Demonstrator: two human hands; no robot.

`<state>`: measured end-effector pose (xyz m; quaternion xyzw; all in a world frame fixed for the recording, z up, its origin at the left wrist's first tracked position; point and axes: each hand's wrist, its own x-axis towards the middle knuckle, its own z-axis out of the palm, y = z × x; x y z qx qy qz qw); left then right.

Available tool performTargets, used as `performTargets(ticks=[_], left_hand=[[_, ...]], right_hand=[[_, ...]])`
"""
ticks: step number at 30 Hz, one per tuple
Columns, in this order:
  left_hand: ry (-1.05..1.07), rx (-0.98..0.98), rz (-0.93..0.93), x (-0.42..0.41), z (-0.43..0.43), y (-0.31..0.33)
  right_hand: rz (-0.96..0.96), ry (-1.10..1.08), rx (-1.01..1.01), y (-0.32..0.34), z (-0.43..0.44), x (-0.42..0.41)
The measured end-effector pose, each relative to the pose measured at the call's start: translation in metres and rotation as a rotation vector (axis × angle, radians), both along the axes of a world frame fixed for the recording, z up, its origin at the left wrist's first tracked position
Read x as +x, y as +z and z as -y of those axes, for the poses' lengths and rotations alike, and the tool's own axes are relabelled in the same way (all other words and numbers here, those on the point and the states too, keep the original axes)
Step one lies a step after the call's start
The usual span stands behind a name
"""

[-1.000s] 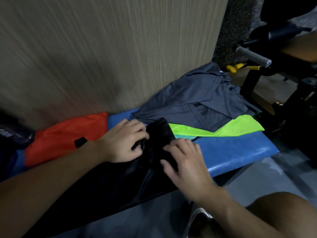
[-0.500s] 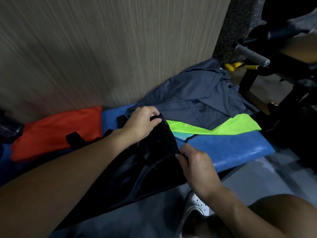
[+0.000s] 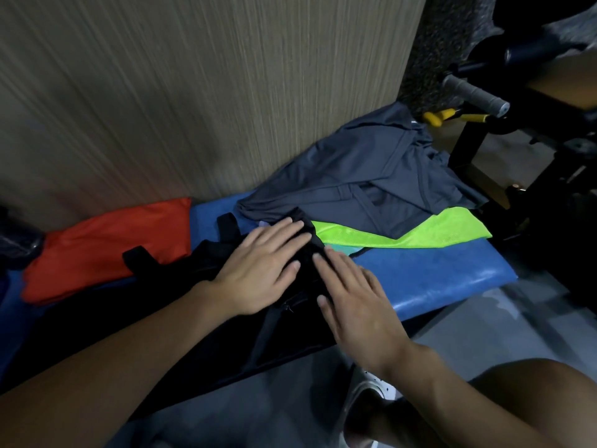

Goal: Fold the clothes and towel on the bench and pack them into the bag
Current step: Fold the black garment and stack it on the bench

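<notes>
**A:** Pressing now! The black garment sits at the near edge of the bench. The left hand and right hand were pinching its edge half a second back. Both now lie flat on it, fingers straight, gripping nothing.

**B:** Fold's set, I reckon. Count?

**A:** One black, one grey top, one green piece, one orange bundle.
</notes>
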<state>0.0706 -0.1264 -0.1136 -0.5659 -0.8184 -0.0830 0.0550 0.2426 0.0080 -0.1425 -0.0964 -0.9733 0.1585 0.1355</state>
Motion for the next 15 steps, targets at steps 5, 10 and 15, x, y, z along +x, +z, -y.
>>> performTargets(ticks=[5, 10, 15], left_hand=[[-0.013, -0.211, -0.045, -0.01, 0.008, -0.018], [-0.006, -0.243, -0.059, -0.017, 0.012, -0.024], [0.059, -0.078, 0.038, -0.009, 0.02, -0.01]], right_hand=[[0.115, 0.069, 0.242, -0.02, 0.0, 0.006], [0.169, 0.088, 0.267, -0.019, -0.002, 0.009], [0.115, 0.032, 0.246, 0.0, 0.008, 0.001]])
